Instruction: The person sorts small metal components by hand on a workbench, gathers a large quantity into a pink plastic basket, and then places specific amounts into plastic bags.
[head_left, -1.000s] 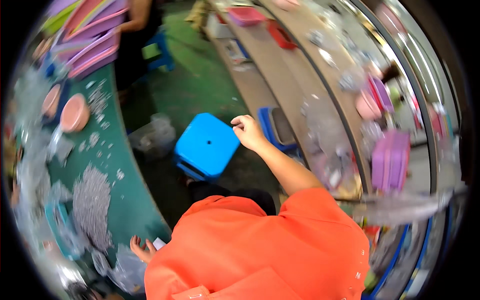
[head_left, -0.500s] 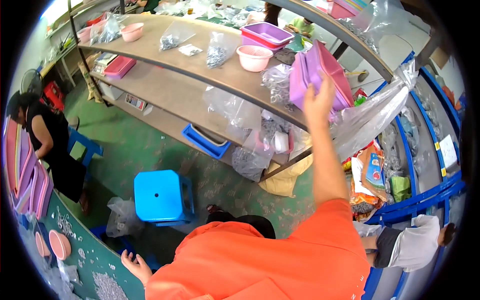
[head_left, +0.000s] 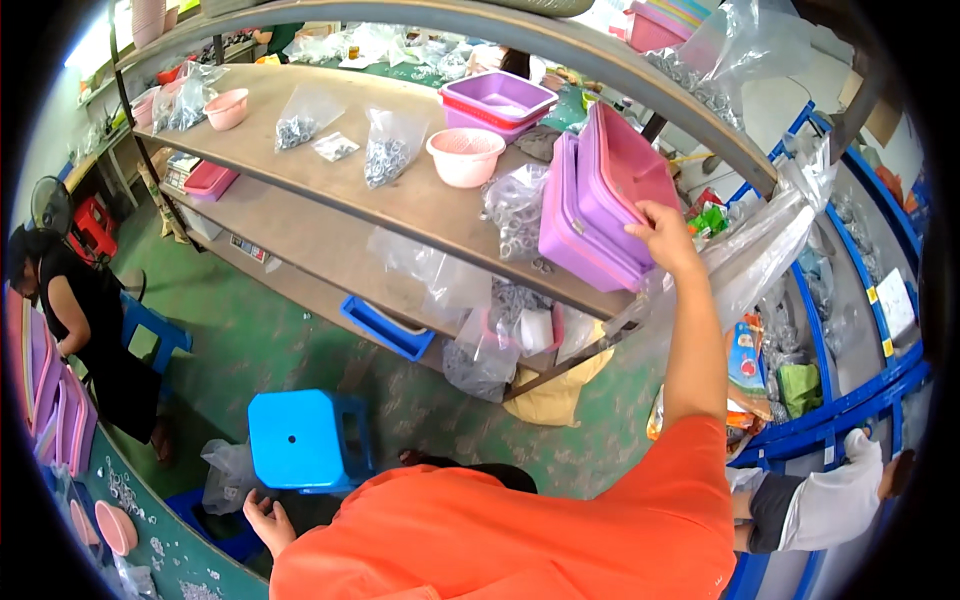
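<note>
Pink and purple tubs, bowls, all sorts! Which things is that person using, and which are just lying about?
Being used:
pink and purple tubs, stacked
right hand, on one rim

Lying about:
blue stool
round pink bowl
bag of rings
blue tray

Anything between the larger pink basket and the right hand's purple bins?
Yes: the head view shows a clear bag of grey pieces beside the purple bins, with a dark bundle farther back.
</note>
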